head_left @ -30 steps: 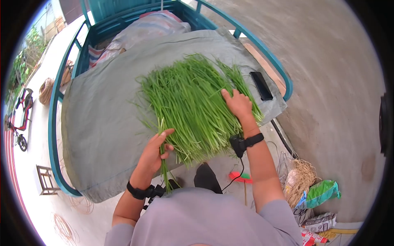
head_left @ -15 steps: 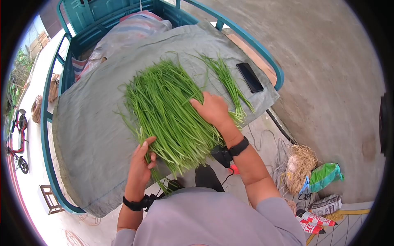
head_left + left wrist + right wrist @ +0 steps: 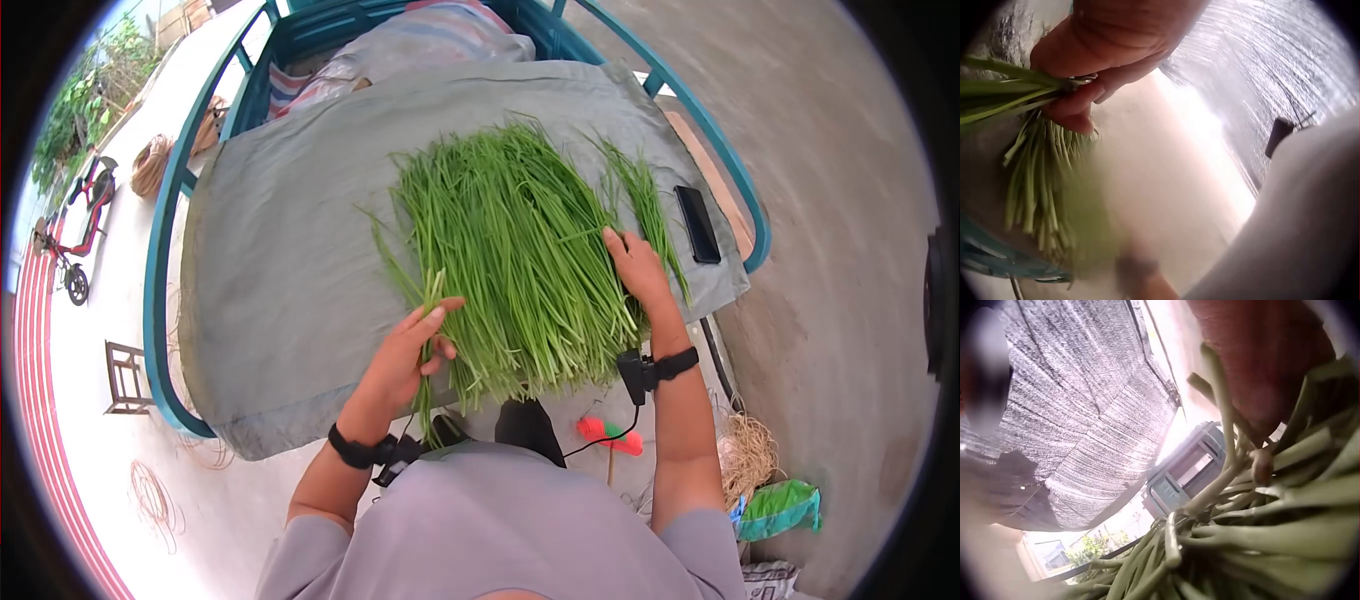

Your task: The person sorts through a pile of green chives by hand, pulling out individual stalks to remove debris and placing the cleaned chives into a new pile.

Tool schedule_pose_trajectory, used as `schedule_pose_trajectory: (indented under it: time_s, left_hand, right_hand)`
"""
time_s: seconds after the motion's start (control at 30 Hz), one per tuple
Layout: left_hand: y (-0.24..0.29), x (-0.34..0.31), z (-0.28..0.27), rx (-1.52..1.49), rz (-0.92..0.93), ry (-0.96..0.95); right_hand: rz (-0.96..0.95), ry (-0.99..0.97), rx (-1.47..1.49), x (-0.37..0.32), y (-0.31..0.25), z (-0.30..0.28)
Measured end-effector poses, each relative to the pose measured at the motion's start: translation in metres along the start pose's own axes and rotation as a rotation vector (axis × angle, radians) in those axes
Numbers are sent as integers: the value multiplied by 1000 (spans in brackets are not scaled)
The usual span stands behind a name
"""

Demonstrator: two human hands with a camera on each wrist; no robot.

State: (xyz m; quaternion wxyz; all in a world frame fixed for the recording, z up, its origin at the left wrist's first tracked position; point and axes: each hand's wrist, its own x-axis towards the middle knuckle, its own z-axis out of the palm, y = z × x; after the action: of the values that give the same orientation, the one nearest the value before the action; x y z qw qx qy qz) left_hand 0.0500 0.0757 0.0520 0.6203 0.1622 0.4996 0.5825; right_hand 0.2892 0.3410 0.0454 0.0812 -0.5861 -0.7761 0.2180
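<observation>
On the left of the gray tarp (image 3: 290, 270), the left hand (image 3: 405, 350) pinched a slim chive bundle (image 3: 433, 288) between thumb and fingers, its stalks running near to far. Just right of those fingers lay the broad chive pile (image 3: 510, 250), its long axis also near to far, pale ends near and leafy tips far. The right hand (image 3: 642, 272) rested along the pile's right edge; I could not tell whether its fingers gripped stalks. Farther right lay a thin chive bunch (image 3: 650, 210), then a smartphone (image 3: 698, 225).
</observation>
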Motion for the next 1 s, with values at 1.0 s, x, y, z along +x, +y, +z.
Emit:
schedule_pose_trajectory:
  time_s: [1.0]
  left_hand:
    - [9, -36, -31, 172, 104, 298]
  right_hand:
    - [-182, 402, -57, -36, 14, -15]
